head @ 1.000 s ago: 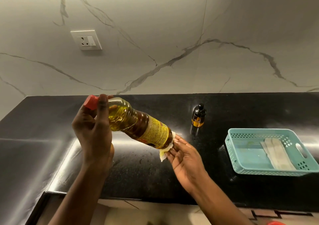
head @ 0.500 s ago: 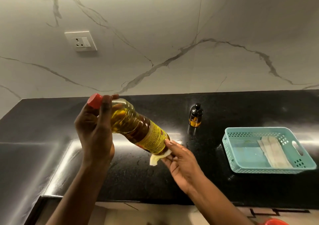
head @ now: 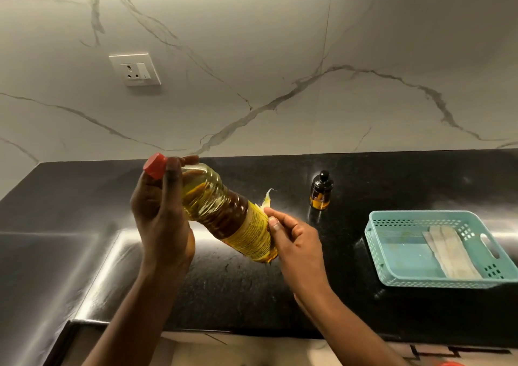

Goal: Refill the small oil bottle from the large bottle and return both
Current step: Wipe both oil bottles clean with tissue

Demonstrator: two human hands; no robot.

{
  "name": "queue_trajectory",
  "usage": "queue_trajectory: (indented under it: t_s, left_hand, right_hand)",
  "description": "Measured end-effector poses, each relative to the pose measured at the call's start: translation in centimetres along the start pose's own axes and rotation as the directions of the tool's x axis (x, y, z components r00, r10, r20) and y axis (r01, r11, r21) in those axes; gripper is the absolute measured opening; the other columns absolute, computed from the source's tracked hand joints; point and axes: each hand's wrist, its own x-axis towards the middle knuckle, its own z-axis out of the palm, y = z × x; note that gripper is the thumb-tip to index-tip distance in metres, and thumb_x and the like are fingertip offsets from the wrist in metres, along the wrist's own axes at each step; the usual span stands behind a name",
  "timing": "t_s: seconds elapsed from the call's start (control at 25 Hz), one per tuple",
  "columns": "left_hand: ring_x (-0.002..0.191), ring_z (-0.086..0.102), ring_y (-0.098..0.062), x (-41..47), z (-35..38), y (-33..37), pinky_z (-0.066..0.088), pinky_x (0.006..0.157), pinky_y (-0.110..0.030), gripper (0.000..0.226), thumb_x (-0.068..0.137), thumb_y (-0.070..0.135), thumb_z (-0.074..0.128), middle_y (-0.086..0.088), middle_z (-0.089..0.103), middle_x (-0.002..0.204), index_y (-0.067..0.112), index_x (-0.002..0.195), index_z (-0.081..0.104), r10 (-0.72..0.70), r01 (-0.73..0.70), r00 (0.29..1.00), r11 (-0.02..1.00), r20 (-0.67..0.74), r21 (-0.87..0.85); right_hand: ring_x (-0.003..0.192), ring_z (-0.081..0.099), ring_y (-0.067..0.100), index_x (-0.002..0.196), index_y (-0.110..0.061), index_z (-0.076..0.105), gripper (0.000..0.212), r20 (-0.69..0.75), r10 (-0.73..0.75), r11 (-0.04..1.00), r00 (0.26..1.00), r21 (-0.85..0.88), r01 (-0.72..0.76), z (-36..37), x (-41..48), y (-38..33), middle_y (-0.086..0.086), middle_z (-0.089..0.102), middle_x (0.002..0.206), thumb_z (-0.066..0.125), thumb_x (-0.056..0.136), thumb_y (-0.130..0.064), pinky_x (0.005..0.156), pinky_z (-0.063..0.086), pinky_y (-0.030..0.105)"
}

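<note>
**Large bottle held tilted over the counter, tissue at its base**

Currently your left hand (head: 161,219) is wrapped around the neck and shoulder of the large oil bottle (head: 224,211), fingers curled just below the red cap (head: 154,165), which is screwed on. Your right hand (head: 297,242) is half closed, fingertips pinching a crumpled tissue (head: 266,198) against the bottle's base end. That bottle is ribbed clear plastic with a yellow label, yellow oil inside, tilted cap-up to the left, above the glossy black counter (head: 84,197). Both forearms rise from the lower edge. Standing upright on the counter, well apart, is the small amber oil bottle (head: 321,190) with its black cap on, near a teal perforated plastic basket (head: 392,253).
</note>
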Motion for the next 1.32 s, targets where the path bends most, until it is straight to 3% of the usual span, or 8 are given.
queue_trajectory:
  t_s: [0.12, 0.32, 0.56, 0.72, 0.88, 1.08, 1.2, 1.32]
  left_hand:
    - [0.095, 0.075, -0.016, 0.1, 0.3, -0.1, 0.062, 0.080, -0.031, 0.022, 0.109, 0.022, 0.053, -0.002, 0.077, 0.106, 0.006, 0.115, 0.067, -0.006, 0.007, 1.000, 1.000, 0.011, -0.015]
    - [0.096, 0.075, -0.017, 0.2, 0.3, 0.2, 0.061, 0.082, -0.033, 0.021, 0.107, 0.027, 0.056, 0.002, 0.079, 0.100, 0.024, 0.103, 0.076, -0.015, 0.021, 0.995, 0.998, 0.101, -0.057]
    - [0.100, 0.077, -0.016, 1.0, -1.0, 1.1, 0.064, 0.084, -0.033, 0.030, 0.097, 0.050, 0.069, 0.006, 0.081, 0.103, 0.022, 0.108, 0.071, 0.037, -0.017, 0.988, 0.991, 0.150, -0.130]
    - [0.100, 0.077, -0.017, 1.2, -1.4, 0.9, 0.063, 0.085, -0.034, 0.032, 0.097, 0.049, 0.070, 0.005, 0.081, 0.102, 0.019, 0.108, 0.070, 0.042, -0.021, 0.987, 0.991, 0.156, -0.134]
    - [0.101, 0.075, -0.019, 0.8, -0.9, 0.5, 0.064, 0.085, -0.037, 0.029, 0.097, 0.050, 0.071, 0.003, 0.079, 0.106, 0.024, 0.108, 0.074, 0.039, -0.006, 0.977, 0.988, 0.210, -0.154]
    - [0.107, 0.073, -0.023, 0.6, -0.7, 0.5, 0.063, 0.088, -0.039, 0.034, 0.096, 0.052, 0.073, -0.002, 0.077, 0.110, 0.021, 0.111, 0.074, 0.023, 0.039, 0.955, 0.979, 0.296, -0.200]
    - [0.115, 0.072, -0.028, 0.9, -0.9, 0.7, 0.063, 0.091, -0.043, 0.041, 0.094, 0.053, 0.075, -0.007, 0.075, 0.120, 0.017, 0.112, 0.071, -0.021, 0.108, 0.930, 0.970, 0.368, -0.219]
    - [0.127, 0.069, -0.033, 1.2, -1.0, 0.7, 0.062, 0.097, -0.046, 0.043, 0.093, 0.054, 0.076, -0.012, 0.070, 0.140, 0.019, 0.117, 0.073, -0.050, 0.137, 0.916, 0.972, 0.399, -0.192]
  right_hand:
    - [0.140, 0.046, -0.015, 0.148, -0.046, 0.052, 0.040, 0.148, -0.250, 0.943, 0.957, -0.186, 0.275, 1.3, -2.0, -2.0, -0.032, 0.052, 0.148, 0.050, 0.113, -0.027, 0.113, 0.043, 0.013]
    - [0.150, 0.023, -0.017, 0.164, -0.046, 0.024, 0.052, 0.383, -0.403, 0.788, 0.831, -0.317, 0.528, 1.9, -1.1, -3.5, -0.027, 0.029, 0.168, 0.036, 0.113, -0.046, 0.123, 0.026, 0.016]
    - [0.132, 0.060, -0.001, 0.146, -0.038, 0.062, 0.053, 0.415, 0.044, 0.999, 0.909, 0.010, -0.053, -2.0, 1.9, 0.3, -0.015, 0.068, 0.141, 0.029, 0.110, -0.060, 0.120, 0.041, 0.037]
    - [0.140, 0.060, 0.029, 0.152, -0.010, 0.051, 0.061, 0.498, 0.260, 0.656, 0.827, 0.537, -0.530, -2.0, 0.8, 2.8, 0.015, 0.067, 0.145, 0.036, 0.110, -0.052, 0.125, 0.038, 0.046]
    - [0.151, 0.045, 0.039, 0.159, -0.004, 0.042, 0.072, 0.579, 0.310, 0.468, 0.754, 0.598, -0.651, -2.1, 1.1, 3.4, 0.027, 0.051, 0.157, 0.039, 0.110, -0.057, 0.132, 0.023, 0.052]
    - [0.159, 0.025, 0.047, 0.157, -0.005, 0.048, 0.074, 0.694, 0.304, 0.435, 0.653, 0.509, -0.743, -2.9, 1.5, 4.2, 0.032, 0.035, 0.165, 0.045, 0.106, -0.060, 0.132, 0.014, 0.058]
    - [0.157, 0.027, 0.049, 0.157, -0.003, 0.047, 0.072, 0.740, 0.326, 0.401, 0.589, 0.456, -0.795, -2.5, 0.8, 4.2, 0.037, 0.035, 0.163, 0.048, 0.107, -0.055, 0.129, 0.028, 0.056]
    - [0.147, 0.044, 0.048, 0.150, 0.001, 0.055, 0.068, 0.661, 0.360, 0.375, 0.659, 0.544, -0.751, -2.0, 0.5, 4.2, 0.037, 0.049, 0.153, 0.064, 0.101, -0.047, 0.116, 0.046, 0.054]
